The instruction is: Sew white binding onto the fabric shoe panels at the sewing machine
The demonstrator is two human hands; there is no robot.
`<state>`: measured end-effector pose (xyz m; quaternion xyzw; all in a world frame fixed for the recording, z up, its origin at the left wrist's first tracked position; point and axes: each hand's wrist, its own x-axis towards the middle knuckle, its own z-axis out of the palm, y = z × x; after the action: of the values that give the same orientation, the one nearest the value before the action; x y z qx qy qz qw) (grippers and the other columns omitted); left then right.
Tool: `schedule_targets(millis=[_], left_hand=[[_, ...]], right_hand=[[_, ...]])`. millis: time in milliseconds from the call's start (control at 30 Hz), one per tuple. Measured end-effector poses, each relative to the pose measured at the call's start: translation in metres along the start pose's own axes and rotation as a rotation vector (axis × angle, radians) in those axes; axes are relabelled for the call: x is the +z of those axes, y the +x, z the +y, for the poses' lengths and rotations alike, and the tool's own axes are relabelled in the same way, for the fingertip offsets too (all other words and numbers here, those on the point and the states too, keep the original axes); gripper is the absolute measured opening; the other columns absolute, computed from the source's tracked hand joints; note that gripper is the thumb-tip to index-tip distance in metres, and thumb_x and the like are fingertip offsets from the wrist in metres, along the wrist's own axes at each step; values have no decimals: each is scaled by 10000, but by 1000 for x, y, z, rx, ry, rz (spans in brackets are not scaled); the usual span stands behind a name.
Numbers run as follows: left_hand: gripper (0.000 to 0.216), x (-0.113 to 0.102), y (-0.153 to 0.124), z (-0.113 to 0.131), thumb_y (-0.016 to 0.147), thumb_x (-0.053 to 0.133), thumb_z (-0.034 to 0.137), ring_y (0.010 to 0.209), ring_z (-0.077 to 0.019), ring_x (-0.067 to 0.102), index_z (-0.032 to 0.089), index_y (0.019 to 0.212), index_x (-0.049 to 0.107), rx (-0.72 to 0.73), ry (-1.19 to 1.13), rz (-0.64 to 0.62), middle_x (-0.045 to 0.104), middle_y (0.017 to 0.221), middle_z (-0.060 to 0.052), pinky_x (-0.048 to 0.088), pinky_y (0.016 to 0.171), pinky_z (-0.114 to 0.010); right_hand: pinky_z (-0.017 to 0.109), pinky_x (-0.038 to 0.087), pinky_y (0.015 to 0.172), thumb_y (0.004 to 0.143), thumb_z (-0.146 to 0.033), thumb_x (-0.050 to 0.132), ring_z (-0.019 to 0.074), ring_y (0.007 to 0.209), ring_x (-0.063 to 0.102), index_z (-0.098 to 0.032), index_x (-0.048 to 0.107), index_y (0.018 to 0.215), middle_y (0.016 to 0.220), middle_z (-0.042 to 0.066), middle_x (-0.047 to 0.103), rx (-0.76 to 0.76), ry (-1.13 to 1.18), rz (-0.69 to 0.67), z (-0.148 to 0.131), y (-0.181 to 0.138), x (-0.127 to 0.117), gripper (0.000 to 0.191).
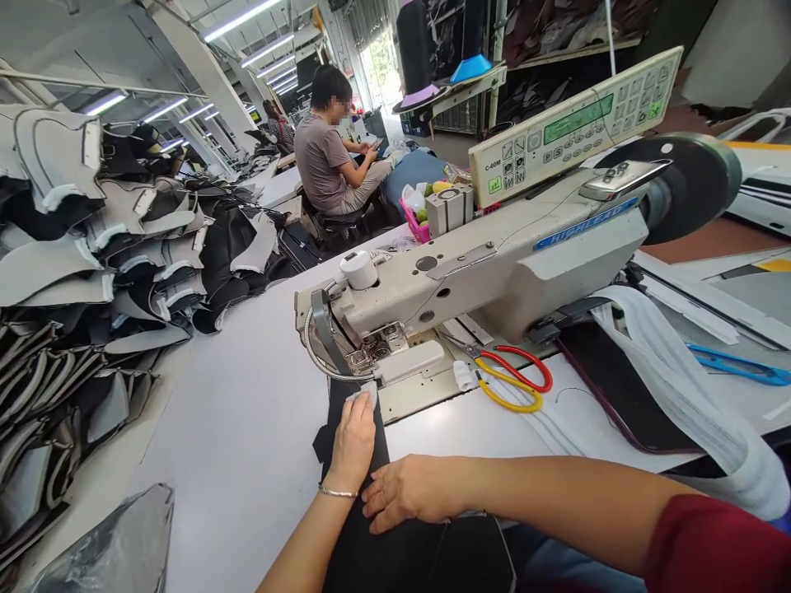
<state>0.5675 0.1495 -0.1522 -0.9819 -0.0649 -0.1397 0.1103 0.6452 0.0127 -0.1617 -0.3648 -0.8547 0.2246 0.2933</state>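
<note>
A long piece of black fabric (386,556) runs from the near edge of the table up to the needle area of a sewing machine (457,276). My left hand (353,441), with a bracelet at the wrist, lies on this fabric close to the needle area. Its fingers are together on a small whitish piece (371,390), whose kind I cannot make out. Nearer to me, my right hand (417,492) rests on the fabric with its fingers stretched out and lying flat. The machine head hides the far end of the fabric.
Scissors with red and yellow handles (512,379) lie right of the machine bed. Beyond them are a dark flat device (624,387), a white strap (698,395) and a blue cutter (741,362). Stacked cut pieces (136,247) fill the left. A person (325,156) sits behind.
</note>
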Motion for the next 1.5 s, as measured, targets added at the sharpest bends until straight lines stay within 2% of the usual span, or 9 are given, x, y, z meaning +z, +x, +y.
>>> schedule_targets(millis=[233,600,800,967,1133,1300,1500], left_hand=[[437,3,1,1,764,282,14,991,-182,517,108,1123,513,-21,-17,-31,564,1100,-94,472,894,-368],[417,6,22,16,733,321,8,971,-191,517,101,1078,539,-89,-60,-44,572,1076,-96,505,824,-331],[413,4,25,20,731,325,-15,932,-187,520,96,1064,542,-109,33,-80,580,1049,-82,500,809,-314],[374,0,30,28,749,351,3,909,-213,520,60,1072,532,-158,109,-144,565,990,-127,503,755,-329],[341,-12,26,43,753,372,8,836,-176,512,103,1039,531,-227,144,-250,526,904,-90,499,686,-286],[266,-21,25,42,758,402,28,807,-174,514,131,942,564,-173,111,-335,515,839,-60,490,659,-271],[263,-23,35,32,785,370,56,874,-180,527,133,909,589,-176,-31,-402,554,878,-67,474,736,-284]], right_hand=[[301,242,1031,811,-71,372,167,1206,361,-112,537,1110,1215,111,496,5,-52,8,3,0,3,344],[311,253,1027,800,-45,418,197,1206,361,-88,529,1136,1249,109,464,49,-142,-126,2,-18,-22,357],[297,261,1023,802,-48,422,196,1198,368,-64,528,1143,1232,120,479,3,-152,-87,5,-19,-22,357],[261,255,1025,831,-74,414,177,1175,394,-39,552,1105,1194,126,511,-28,-168,-41,8,-21,-25,308],[228,377,913,839,-85,438,144,1077,484,-130,571,1086,1099,49,585,55,-130,2,3,-26,-32,284],[229,419,835,825,-84,478,156,1008,521,-152,600,1041,1036,41,613,121,-145,19,8,-28,-41,257],[233,370,917,856,-104,417,135,1048,498,-160,620,1006,1034,50,611,143,-110,114,35,-33,-46,258]])
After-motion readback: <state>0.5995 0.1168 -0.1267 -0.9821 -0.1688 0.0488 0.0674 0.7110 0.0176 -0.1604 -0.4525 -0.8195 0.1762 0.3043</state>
